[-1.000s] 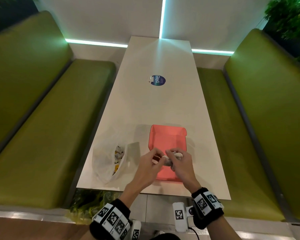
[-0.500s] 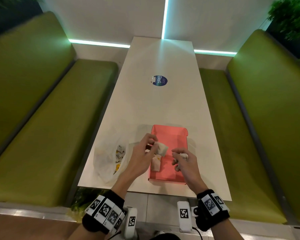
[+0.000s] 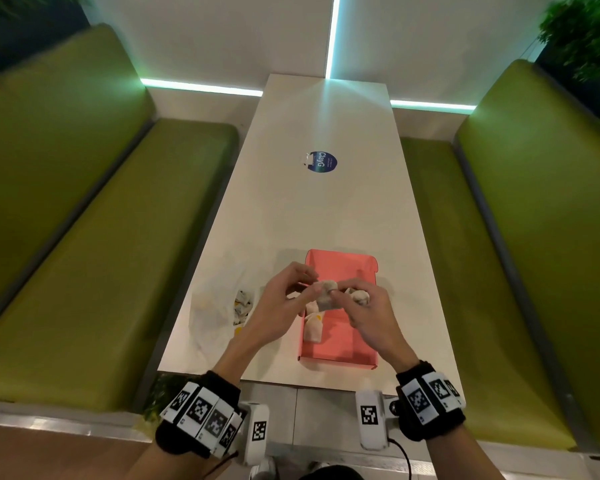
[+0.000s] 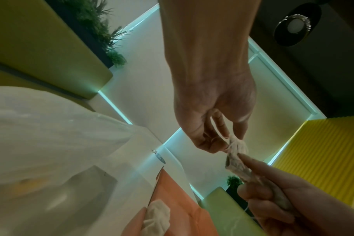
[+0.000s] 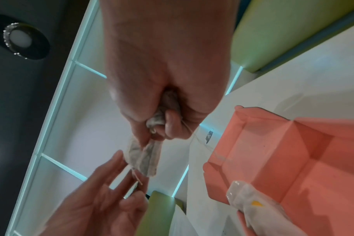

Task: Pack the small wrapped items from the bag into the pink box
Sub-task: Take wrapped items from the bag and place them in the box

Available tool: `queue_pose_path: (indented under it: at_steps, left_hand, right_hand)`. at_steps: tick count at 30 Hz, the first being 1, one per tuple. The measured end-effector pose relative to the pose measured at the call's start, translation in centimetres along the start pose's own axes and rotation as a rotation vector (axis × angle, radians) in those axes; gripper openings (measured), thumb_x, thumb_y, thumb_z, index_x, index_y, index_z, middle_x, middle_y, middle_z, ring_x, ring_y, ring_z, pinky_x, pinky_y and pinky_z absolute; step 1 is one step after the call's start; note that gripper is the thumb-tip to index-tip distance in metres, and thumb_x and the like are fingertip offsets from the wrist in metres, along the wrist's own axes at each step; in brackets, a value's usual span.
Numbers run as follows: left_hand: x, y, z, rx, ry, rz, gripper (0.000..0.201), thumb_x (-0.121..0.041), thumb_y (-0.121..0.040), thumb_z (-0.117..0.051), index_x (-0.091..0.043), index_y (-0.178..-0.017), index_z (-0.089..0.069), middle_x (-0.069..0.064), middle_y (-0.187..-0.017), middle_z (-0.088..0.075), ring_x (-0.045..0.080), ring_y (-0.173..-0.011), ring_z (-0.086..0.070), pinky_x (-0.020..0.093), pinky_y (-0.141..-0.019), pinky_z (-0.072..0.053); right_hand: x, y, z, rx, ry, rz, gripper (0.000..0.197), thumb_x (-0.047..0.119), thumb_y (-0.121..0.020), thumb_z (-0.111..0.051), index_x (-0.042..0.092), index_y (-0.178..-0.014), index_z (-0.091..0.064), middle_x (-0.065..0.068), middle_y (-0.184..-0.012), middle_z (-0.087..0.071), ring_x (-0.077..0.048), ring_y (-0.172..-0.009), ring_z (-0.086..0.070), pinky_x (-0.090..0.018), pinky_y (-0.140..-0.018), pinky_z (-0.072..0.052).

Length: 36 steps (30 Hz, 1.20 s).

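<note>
**Both hands on one packet above the box**

The left hand and right hand are meeting at frame centre, each pinching an end of a small wrapped packet held above the pink box. The right hand is also clenching a second packet. Another packet is lying inside the box's left side. The bag is sitting left of the box on the table.

Round blue sticker on white table
</note>
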<state>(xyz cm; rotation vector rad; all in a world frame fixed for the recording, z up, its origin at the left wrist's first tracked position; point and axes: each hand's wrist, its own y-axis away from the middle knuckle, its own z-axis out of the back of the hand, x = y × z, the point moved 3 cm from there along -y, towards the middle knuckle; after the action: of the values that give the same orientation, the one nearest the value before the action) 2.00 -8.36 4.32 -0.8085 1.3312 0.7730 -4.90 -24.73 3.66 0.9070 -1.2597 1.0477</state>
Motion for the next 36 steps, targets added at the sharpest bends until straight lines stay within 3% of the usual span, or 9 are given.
queue_pose_path:
  at_steps: [8, 12, 15, 18, 22, 24, 29, 32, 36]
  left_hand:
    - [0.5, 0.5, -0.6, -0.082, 0.006, 0.001, 0.006, 0.000, -0.092, -0.064, -0.003, -0.097, -0.064, 0.000, -0.078, -0.069, 0.009, -0.069, -0.064, 0.016, -0.059, -0.045]
    - [0.8, 1.0, -0.5, -0.128, -0.070, 0.017, 0.013, -0.011, -0.092, -0.069, -0.017, -0.102, -0.061, -0.006, -0.092, -0.069, 0.008, -0.079, -0.066, 0.022, -0.060, -0.049]
    - [0.2, 2.0, -0.7, -0.270, -0.220, -0.052, 0.019, -0.015, -0.092, -0.069, -0.029, -0.097, -0.058, -0.010, -0.098, -0.064, 0.004, -0.083, -0.061, 0.017, -0.061, -0.047]
    - [-0.6, 2.4, -2.1, -0.213, -0.197, -0.086, 0.012, -0.023, -0.093, -0.068, -0.030, -0.098, -0.060, -0.008, -0.100, -0.065, 0.007, -0.088, -0.062, 0.019, -0.063, -0.047]
    - [-0.3, 2.1, -2.8, -0.198, -0.073, -0.013, 0.008, -0.021, -0.095, -0.065, -0.018, -0.103, -0.065, -0.006, -0.096, -0.070, 0.009, -0.090, -0.067, 0.029, -0.068, -0.052]
    - [-0.2, 2.0, -2.3, -0.239, -0.068, -0.011, 0.007, -0.018, -0.098, -0.060, -0.016, -0.101, -0.066, -0.007, -0.093, -0.072, 0.010, -0.086, -0.068, 0.033, -0.068, -0.055]
    - [0.0, 1.7, -0.5, -0.217, -0.089, -0.016, 0.008, -0.018, -0.100, -0.057, -0.019, -0.097, -0.064, -0.008, -0.089, -0.072, 0.010, -0.084, -0.067, 0.023, -0.060, -0.047]
    - [-0.2, 1.6, -0.2, -0.166, -0.071, -0.013, 0.008, -0.017, -0.101, -0.057, -0.016, -0.096, -0.064, -0.008, -0.084, -0.071, 0.009, -0.077, -0.066, 0.021, -0.058, -0.045]
    - [-0.5, 1.6, -0.4, -0.128, -0.017, -0.008, 0.006, -0.017, -0.100, -0.059, -0.014, -0.105, -0.057, -0.004, -0.092, -0.069, 0.011, -0.078, -0.069, 0.017, -0.058, -0.044]
  right_hand:
    - [-0.4, 0.7, -1.0, -0.004, -0.046, -0.029, 0.009, 0.009, -0.091, -0.069, 0.001, -0.089, -0.071, 0.014, -0.056, -0.057, 0.000, -0.048, -0.047, -0.012, -0.049, -0.036]
    - [-0.4, 0.8, -0.9, -0.050, -0.041, -0.040, 0.008, 0.010, -0.091, -0.070, 0.006, -0.084, -0.071, 0.012, -0.056, -0.058, -0.002, -0.049, -0.046, -0.016, -0.050, -0.037]
    - [0.0, 0.9, -0.9, -0.160, 0.051, 0.023, 0.006, 0.014, -0.089, -0.073, 0.014, -0.083, -0.073, 0.007, -0.074, -0.070, -0.007, -0.067, -0.061, -0.021, -0.061, -0.046]
    - [0.1, 1.2, -1.4, -0.237, 0.224, 0.131, 0.010, 0.013, -0.087, -0.075, 0.020, -0.083, -0.070, 0.005, -0.083, -0.069, -0.010, -0.077, -0.063, -0.023, -0.066, -0.050]
    - [0.9, 1.7, -2.8, -0.233, 0.440, 0.322, 0.017, -0.001, -0.080, -0.077, 0.013, -0.088, -0.070, 0.003, -0.085, -0.062, 0.000, -0.076, -0.058, -0.007, -0.065, -0.042]
    - [1.2, 1.9, -3.2, -0.175, 0.434, 0.350, 0.015, 0.002, -0.079, -0.079, 0.009, -0.090, -0.072, 0.004, -0.086, -0.062, 0.005, -0.078, -0.058, -0.003, -0.068, -0.041]
    - [1.9, 1.9, -1.6, -0.217, 0.225, 0.227, 0.017, 0.018, -0.081, -0.081, 0.020, -0.095, -0.071, 0.000, -0.088, -0.066, -0.010, -0.076, -0.062, -0.019, -0.066, -0.050]
    - [2.3, 1.2, -1.1, -0.190, 0.177, 0.143, 0.025, 0.022, -0.084, -0.078, 0.024, -0.106, -0.069, 0.000, -0.094, -0.063, -0.010, -0.080, -0.060, -0.018, -0.066, -0.050]
    - [2.6, 0.4, -1.8, -0.058, 0.183, 0.112, 0.011, 0.013, -0.090, -0.070, 0.024, -0.088, -0.071, 0.004, -0.088, -0.066, -0.001, -0.080, -0.060, -0.012, -0.070, -0.044]
